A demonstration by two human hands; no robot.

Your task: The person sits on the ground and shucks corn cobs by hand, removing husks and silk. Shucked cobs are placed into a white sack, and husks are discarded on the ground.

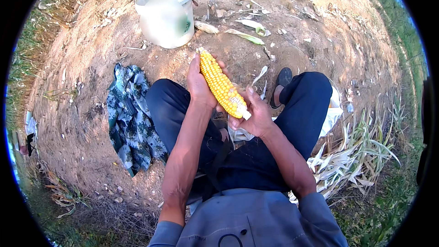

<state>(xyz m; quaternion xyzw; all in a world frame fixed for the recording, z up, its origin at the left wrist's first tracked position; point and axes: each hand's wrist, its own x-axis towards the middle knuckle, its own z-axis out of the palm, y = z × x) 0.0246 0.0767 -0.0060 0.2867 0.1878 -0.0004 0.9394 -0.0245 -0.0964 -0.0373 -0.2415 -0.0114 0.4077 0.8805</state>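
A husked ear of yellow corn (219, 82) lies slantwise between my two hands, above my lap. My left hand (201, 85) supports it from the left, the palm along its side and some fingertips showing behind its far edge. Close to its near end, my right hand (254, 111) grips it with the thumb raised over the cob. Bare whitish cob shows at that end, where kernels are absent. The other tip, which points away from me, is narrow and pale.
A white plastic bucket (168, 17) stands on the dirt ahead, left of centre. Green-white corn husks (252, 27) lie to its right. A camouflage cloth garment (132, 116) is spread beside my left knee. By my right leg are a white sack (332, 113) and a heap of dry husks (353, 157).
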